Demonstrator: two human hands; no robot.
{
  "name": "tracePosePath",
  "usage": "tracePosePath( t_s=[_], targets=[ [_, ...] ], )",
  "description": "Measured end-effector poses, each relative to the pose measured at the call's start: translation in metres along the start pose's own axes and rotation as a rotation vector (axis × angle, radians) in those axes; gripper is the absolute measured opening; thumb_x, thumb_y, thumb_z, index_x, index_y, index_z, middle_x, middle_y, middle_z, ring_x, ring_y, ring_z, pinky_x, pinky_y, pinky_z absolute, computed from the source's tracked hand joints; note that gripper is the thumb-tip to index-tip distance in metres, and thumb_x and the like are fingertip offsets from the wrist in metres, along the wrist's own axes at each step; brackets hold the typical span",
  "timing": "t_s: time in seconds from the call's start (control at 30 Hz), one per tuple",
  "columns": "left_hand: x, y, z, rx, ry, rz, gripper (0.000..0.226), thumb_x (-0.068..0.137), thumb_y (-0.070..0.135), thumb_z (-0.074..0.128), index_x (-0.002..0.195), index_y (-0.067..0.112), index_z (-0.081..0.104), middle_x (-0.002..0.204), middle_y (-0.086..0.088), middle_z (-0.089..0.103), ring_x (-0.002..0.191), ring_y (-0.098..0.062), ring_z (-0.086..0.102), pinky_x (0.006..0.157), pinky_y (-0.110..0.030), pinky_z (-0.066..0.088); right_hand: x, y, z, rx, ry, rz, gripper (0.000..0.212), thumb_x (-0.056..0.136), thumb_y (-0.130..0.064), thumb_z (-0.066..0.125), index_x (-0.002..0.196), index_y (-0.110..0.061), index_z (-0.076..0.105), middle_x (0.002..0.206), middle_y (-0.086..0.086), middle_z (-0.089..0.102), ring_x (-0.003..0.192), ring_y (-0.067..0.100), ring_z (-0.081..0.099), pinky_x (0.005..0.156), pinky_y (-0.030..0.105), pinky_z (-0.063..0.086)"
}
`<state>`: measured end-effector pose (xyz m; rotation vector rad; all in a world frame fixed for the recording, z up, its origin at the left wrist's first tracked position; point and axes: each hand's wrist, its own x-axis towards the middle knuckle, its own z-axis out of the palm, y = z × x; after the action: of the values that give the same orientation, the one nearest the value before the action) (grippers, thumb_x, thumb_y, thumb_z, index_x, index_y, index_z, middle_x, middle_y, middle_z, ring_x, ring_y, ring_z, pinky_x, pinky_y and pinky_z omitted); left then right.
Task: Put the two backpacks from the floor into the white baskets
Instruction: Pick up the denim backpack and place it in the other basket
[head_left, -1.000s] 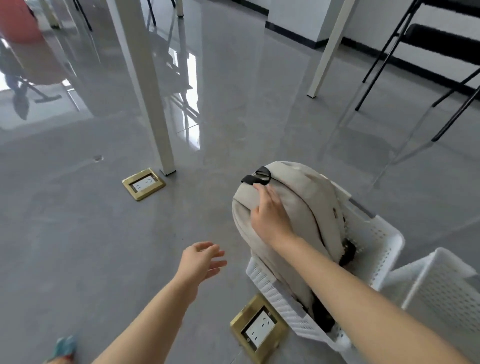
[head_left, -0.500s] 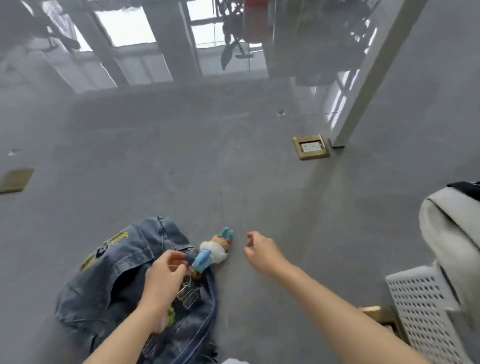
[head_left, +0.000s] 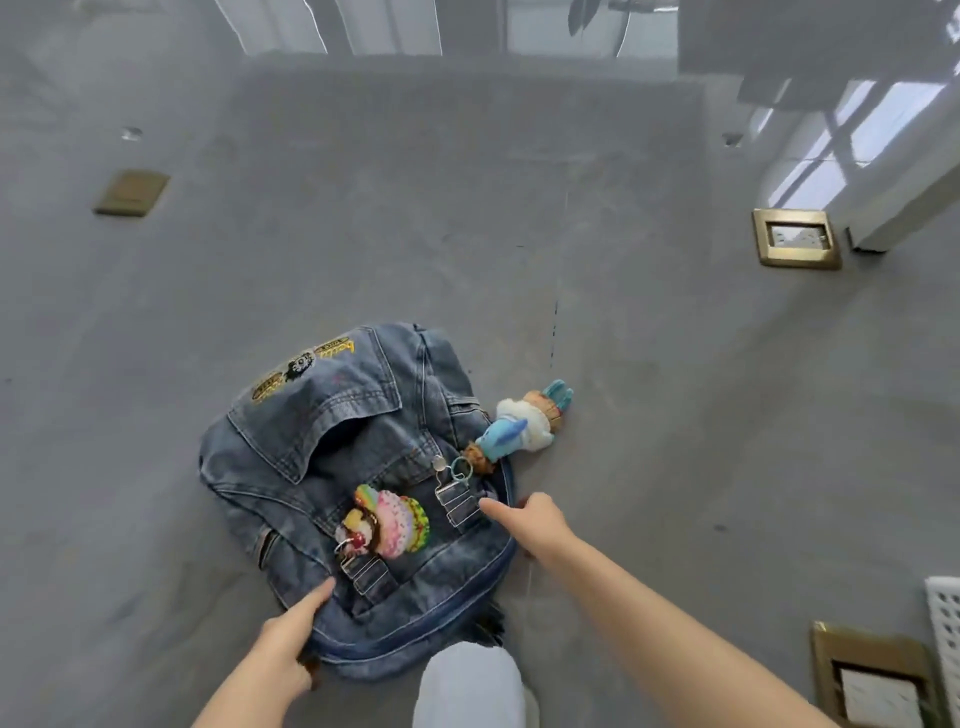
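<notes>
A blue denim backpack (head_left: 332, 447) lies flat on the grey floor, front side up, with yellow patches near its top. A colourful plush charm (head_left: 387, 522) hangs on its front, and a blue and white plush toy (head_left: 524, 423) is clipped at its right side and rests on the floor. My left hand (head_left: 288, 642) holds the lower left edge, thumb on top. My right hand (head_left: 535, 525) grips the right edge beside a metal buckle. Only a corner of one white basket (head_left: 943, 623) shows at the right edge. The beige backpack is out of view.
Brass floor sockets sit at the right (head_left: 797, 239), the lower right (head_left: 878, 680) and the far left (head_left: 131, 192). A white post (head_left: 904, 218) stands at the upper right. My knee in pale trousers (head_left: 467, 686) is just below the backpack.
My view swung left from the beige backpack in the basket to the denim one. My left hand shifted to its lower left edge and my right hand came onto its right edge.
</notes>
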<state>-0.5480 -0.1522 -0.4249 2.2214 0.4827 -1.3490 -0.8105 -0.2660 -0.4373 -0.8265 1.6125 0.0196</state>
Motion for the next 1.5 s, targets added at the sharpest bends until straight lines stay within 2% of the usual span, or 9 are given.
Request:
tracePosePath(
  t_s=[0.2, 0.43, 0.67, 0.77, 0.83, 1.0, 1.3, 1.4, 1.5],
  targets=[
    [-0.048, 0.014, 0.002, -0.174, -0.058, 0.11, 0.046, 0.071, 0.007, 0.079, 0.113, -0.003, 0.062, 0.113, -0.021, 0.068, 0.1, -0.037, 0.066, 0.095, -0.053, 0.051, -0.041, -0.031, -0.004, 0.315, -0.048, -0.054, 0.02, 0.07, -0.025, 0.071, 0.087, -0.019, 0.063, 0.086, 0.008, 0.063, 0.079, 0.022, 0.059, 0.071, 0.034, 0.048],
    [-0.166, 0.069, -0.036, -0.364, -0.243, 0.306, 0.046, 0.083, 0.002, 0.068, 0.128, 0.003, 0.06, 0.125, -0.014, 0.065, 0.109, -0.03, 0.065, 0.073, -0.037, 0.056, -0.161, -0.103, -0.023, 0.62, -0.042, -0.172, 0.051, 0.061, 0.007, 0.04, 0.096, -0.026, 0.057, 0.103, 0.022, 0.061, 0.086, 0.031, 0.057, 0.073, 0.042, 0.045],
    [-0.295, 0.102, -0.128, -0.395, -0.475, 0.382, 0.018, 0.089, 0.004, 0.059, 0.106, 0.007, 0.06, 0.118, -0.016, 0.061, 0.072, -0.012, 0.073, 0.058, -0.026, 0.059, -0.325, -0.153, -0.051, 0.758, 0.017, -0.243, 0.054, 0.073, 0.018, 0.03, 0.096, -0.023, 0.056, 0.097, 0.011, 0.06, 0.085, 0.032, 0.059, 0.078, 0.054, 0.052],
    [-0.364, 0.082, -0.165, -0.357, -0.386, 0.404, 0.056, 0.086, -0.004, 0.063, 0.136, 0.01, 0.039, 0.114, -0.017, 0.059, 0.076, -0.015, 0.066, 0.067, -0.035, 0.057, -0.404, -0.143, -0.059, 0.749, 0.082, -0.199, 0.047, 0.072, 0.015, 0.032, 0.09, -0.022, 0.056, 0.087, 0.01, 0.057, 0.075, 0.027, 0.055, 0.067, 0.04, 0.047],
    [-0.408, 0.06, -0.188, -0.262, -0.367, 0.394, 0.061, 0.088, -0.005, 0.06, 0.139, 0.017, 0.035, 0.097, -0.011, 0.061, 0.075, -0.016, 0.061, 0.066, -0.033, 0.055, -0.455, -0.123, -0.063, 0.779, 0.124, -0.164, 0.045, 0.074, 0.013, 0.035, 0.093, -0.021, 0.056, 0.086, 0.01, 0.058, 0.074, 0.027, 0.055, 0.068, 0.04, 0.045],
    [-0.479, -0.003, -0.23, 0.059, -0.471, 0.291, 0.018, 0.093, -0.004, 0.051, 0.09, 0.009, 0.062, 0.086, -0.013, 0.062, 0.073, -0.018, 0.058, 0.054, -0.024, 0.053, -0.57, -0.058, -0.057, 0.959, 0.22, 0.021, 0.036, 0.077, 0.013, 0.037, 0.092, -0.015, 0.054, 0.078, 0.012, 0.055, 0.065, 0.025, 0.054, 0.06, 0.036, 0.051],
    [-0.51, -0.091, -0.252, 0.341, -0.514, 0.156, 0.02, 0.091, -0.006, 0.048, 0.099, 0.006, 0.062, 0.092, -0.015, 0.063, 0.078, -0.023, 0.059, 0.066, -0.032, 0.048, -0.679, 0.042, -0.027, 1.134, 0.43, 0.145, 0.036, 0.073, 0.016, 0.031, 0.086, -0.01, 0.052, 0.077, 0.013, 0.052, 0.064, 0.024, 0.05, 0.048, 0.025, 0.046],
    [-0.524, -0.121, -0.248, 0.71, -0.497, 0.301, 0.024, 0.089, 0.007, 0.053, 0.111, 0.009, 0.063, 0.094, -0.01, 0.063, 0.08, -0.021, 0.06, 0.065, -0.032, 0.049, -0.701, 0.064, -0.028, 1.15, 0.489, 0.153, 0.034, 0.073, 0.016, 0.033, 0.08, -0.012, 0.052, 0.071, 0.01, 0.049, 0.061, 0.021, 0.047, 0.051, 0.024, 0.041],
    [-0.545, -0.15, -0.238, 1.365, -0.5, 0.692, 0.053, 0.082, 0.038, 0.059, 0.133, 0.023, 0.054, 0.145, -0.014, 0.045, 0.138, -0.039, 0.035, 0.109, -0.046, 0.036, -0.718, 0.088, -0.033, 1.225, 0.546, 0.174, 0.036, 0.072, 0.016, 0.034, 0.085, -0.012, 0.054, 0.07, 0.01, 0.051, 0.061, 0.021, 0.047, 0.054, 0.027, 0.042]
  ],
)
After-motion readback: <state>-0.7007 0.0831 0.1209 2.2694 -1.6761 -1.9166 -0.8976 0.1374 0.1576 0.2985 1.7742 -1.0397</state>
